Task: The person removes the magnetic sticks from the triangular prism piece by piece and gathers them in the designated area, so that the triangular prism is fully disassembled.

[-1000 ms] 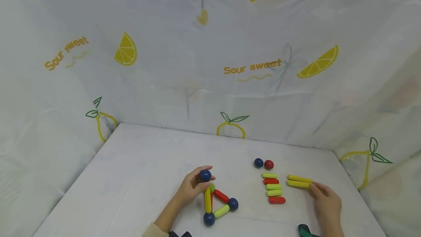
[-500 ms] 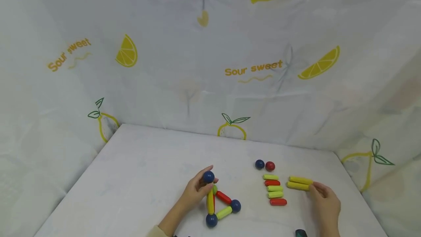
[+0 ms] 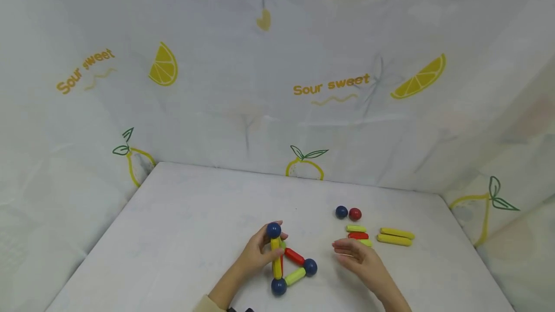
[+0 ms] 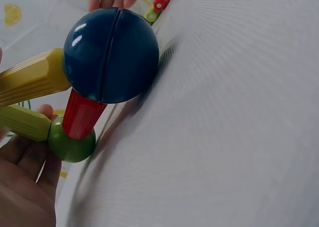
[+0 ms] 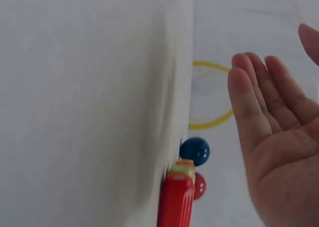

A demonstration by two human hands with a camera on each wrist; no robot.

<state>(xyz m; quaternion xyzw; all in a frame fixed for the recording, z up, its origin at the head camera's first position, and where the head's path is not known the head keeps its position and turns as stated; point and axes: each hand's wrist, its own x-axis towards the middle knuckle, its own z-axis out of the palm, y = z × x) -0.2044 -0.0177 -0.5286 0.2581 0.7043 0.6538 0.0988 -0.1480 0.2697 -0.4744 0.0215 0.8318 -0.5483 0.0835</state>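
My left hand (image 3: 256,253) holds the upper part of a ball-and-rod construction, its thumb by the upright yellow rod (image 3: 276,259) and its fingers behind the top blue ball (image 3: 273,229). A blue ball (image 3: 279,286) forms the near corner. Red rod (image 3: 295,256) and lime rod (image 3: 296,276) meet at another blue ball (image 3: 310,267). In the left wrist view, fingers lie behind the green ball (image 4: 72,143). My right hand (image 3: 366,265) hovers between the construction and the loose pieces, fingers relaxed, holding nothing; the right wrist view shows its bare palm (image 5: 286,152).
Two long yellow rods (image 3: 394,240) lie side by side at the right. Short lime and red rods (image 3: 358,236) form a column, partly hidden by the right hand. Behind them sit a blue ball (image 3: 341,212) and a red ball (image 3: 355,214). A lemon-print cloth hangs beyond the table.
My right hand has let go of the two yellow rods and moved left toward the construction. The left thumb has shifted lower, across the upright yellow rod; the construction stays about where it was.
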